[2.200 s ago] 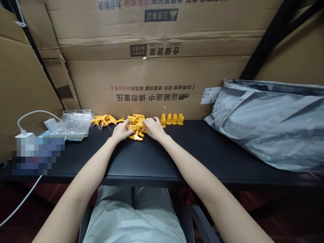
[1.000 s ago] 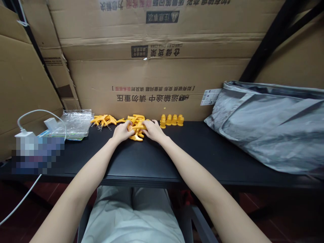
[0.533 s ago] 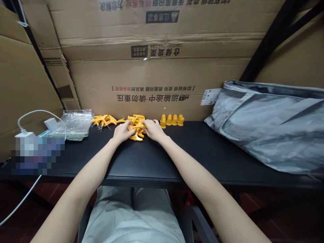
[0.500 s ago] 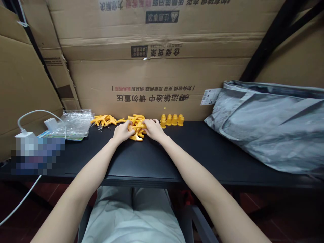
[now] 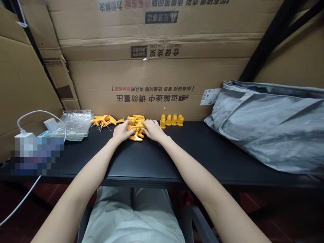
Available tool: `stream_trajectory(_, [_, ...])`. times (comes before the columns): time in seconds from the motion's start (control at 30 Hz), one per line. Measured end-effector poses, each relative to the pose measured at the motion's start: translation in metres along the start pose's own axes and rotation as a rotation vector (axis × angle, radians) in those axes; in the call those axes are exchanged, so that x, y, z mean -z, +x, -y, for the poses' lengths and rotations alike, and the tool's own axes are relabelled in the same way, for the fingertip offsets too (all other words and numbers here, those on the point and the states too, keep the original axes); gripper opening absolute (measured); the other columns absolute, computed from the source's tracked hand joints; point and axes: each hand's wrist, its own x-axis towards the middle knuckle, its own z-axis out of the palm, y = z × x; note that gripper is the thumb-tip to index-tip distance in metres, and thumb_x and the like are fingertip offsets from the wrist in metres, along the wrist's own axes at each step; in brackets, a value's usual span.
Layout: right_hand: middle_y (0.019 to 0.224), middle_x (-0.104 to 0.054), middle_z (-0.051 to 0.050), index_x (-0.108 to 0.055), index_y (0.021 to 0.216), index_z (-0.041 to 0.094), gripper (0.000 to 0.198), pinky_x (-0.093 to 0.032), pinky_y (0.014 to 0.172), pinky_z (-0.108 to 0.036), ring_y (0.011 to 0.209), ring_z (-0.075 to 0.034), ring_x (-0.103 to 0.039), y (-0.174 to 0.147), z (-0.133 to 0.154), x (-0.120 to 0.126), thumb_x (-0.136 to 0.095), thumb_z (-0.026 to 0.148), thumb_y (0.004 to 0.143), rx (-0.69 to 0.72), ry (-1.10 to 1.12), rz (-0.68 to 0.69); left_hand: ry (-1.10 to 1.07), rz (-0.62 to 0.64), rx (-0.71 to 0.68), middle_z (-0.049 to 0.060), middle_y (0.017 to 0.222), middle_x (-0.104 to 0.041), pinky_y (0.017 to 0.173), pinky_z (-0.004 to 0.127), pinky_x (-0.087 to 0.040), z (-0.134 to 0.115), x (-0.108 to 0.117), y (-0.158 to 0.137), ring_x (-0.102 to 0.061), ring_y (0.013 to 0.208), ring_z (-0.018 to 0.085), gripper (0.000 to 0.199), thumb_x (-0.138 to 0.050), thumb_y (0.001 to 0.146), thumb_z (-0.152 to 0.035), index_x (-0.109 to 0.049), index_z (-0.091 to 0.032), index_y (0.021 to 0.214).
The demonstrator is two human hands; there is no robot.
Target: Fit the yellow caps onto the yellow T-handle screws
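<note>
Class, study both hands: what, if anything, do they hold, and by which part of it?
A yellow piece, apparently by its two ends: the left hand at one, the right hand at the other. Its full shape is hidden.

Near the far edge of a black bench (image 5: 141, 160), the left hand (image 5: 121, 131) and right hand (image 5: 154, 130) grip a yellow piece (image 5: 138, 126) at a yellow heap (image 5: 136, 138). Along that edge: branched yellow parts (image 5: 103, 119), left, and upright yellow stubs (image 5: 168, 120), right; a grey bag (image 5: 273, 131) at the right end.
</note>
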Motion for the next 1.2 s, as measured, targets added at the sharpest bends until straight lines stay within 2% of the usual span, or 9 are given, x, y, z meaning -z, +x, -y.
stream_trajectory(0.17, [0.109,-0.063,-0.013,-0.055,0.106,0.017,0.021,-0.032,0.090,-0.039,0.103,-0.027,-0.052,0.000,-0.003,0.002,-0.050,0.020,0.086,-0.039,-0.012,-0.047,-0.001,-0.006,0.016,0.002,0.086,-0.069,0.067,0.025,-0.042,0.001,0.001,0.000,-0.064,0.081,0.020,0.034,-0.058,0.076,-0.036,-0.056,-0.026,0.108])
stream_trajectory(0.33, [0.101,-0.063,-0.013,-0.056,0.099,0.017,0.017,-0.032,0.087,-0.040,0.096,-0.027,-0.052,0.000,-0.012,0.004,-0.049,0.026,0.086,-0.171,-0.039,-0.119,-0.010,-0.031,0.049,0.002,0.083,-0.068,0.064,0.026,-0.040,0.005,0.001,0.002,-0.063,0.080,0.020,0.030,-0.055,0.076,-0.037,-0.056,-0.027,0.105])
stream_trajectory(0.47, [0.100,-0.062,-0.015,-0.057,0.096,0.015,0.022,-0.034,0.086,-0.041,0.097,-0.029,-0.052,-0.001,-0.027,0.010,-0.048,0.034,0.088,-0.369,-0.062,-0.196,-0.014,-0.045,0.100,0.002,0.079,-0.067,0.065,0.026,-0.040,0.007,0.000,0.003,-0.062,0.076,0.020,0.029,-0.052,0.079,-0.038,-0.057,-0.026,0.105])
stream_trajectory(0.6, [0.103,-0.061,-0.017,-0.059,0.097,0.013,0.032,-0.036,0.085,-0.042,0.099,-0.031,-0.052,-0.007,-0.054,0.015,-0.044,0.040,0.089,-0.642,-0.048,-0.272,-0.012,-0.047,0.128,0.002,0.075,-0.065,0.065,0.027,-0.040,0.008,0.001,0.004,-0.061,0.072,0.020,0.029,-0.050,0.081,-0.040,-0.058,-0.026,0.105])
stream_trajectory(0.7, [0.108,-0.062,-0.018,-0.059,0.104,0.012,0.035,-0.039,0.087,-0.043,0.104,-0.031,-0.054,-0.017,-0.076,0.014,-0.045,0.039,0.088,-0.844,-0.009,-0.228,-0.024,-0.053,0.130,0.002,0.072,-0.064,0.065,0.027,-0.040,0.009,0.001,0.004,-0.060,0.070,0.019,0.028,-0.049,0.081,-0.039,-0.059,-0.026,0.103])
stream_trajectory(0.87, [0.111,-0.065,-0.014,-0.062,0.109,0.017,0.035,-0.042,0.090,-0.044,0.107,-0.029,-0.058,-0.033,-0.100,0.002,-0.049,0.041,0.087,-1.095,0.079,-0.031,-0.047,-0.070,0.150,0.002,0.073,-0.065,0.066,0.026,-0.040,0.010,0.000,0.005,-0.060,0.071,0.018,0.027,-0.049,0.080,-0.038,-0.062,-0.025,0.100])
stream_trajectory(1.03, [0.117,-0.064,-0.011,-0.064,0.109,0.020,0.030,-0.041,0.094,-0.045,0.113,-0.029,-0.056,-0.036,-0.105,-0.005,-0.056,0.036,0.085,-1.120,0.125,0.045,-0.100,-0.103,0.187,0.001,0.073,-0.065,0.065,0.025,-0.040,0.013,-0.001,0.008,-0.060,0.071,0.017,0.024,-0.052,0.076,-0.033,-0.060,-0.023,0.096])
stream_trajectory(1.2, [0.118,-0.063,-0.014,-0.064,0.110,0.018,0.030,-0.040,0.095,-0.044,0.115,-0.029,-0.055,-0.033,-0.098,0.000,-0.057,0.024,0.082,-1.107,0.094,0.128,-0.201,-0.152,0.211,-0.001,0.066,-0.060,0.064,0.025,-0.040,0.019,-0.005,0.011,-0.058,0.066,0.016,0.017,-0.050,0.074,-0.022,-0.057,-0.022,0.089])
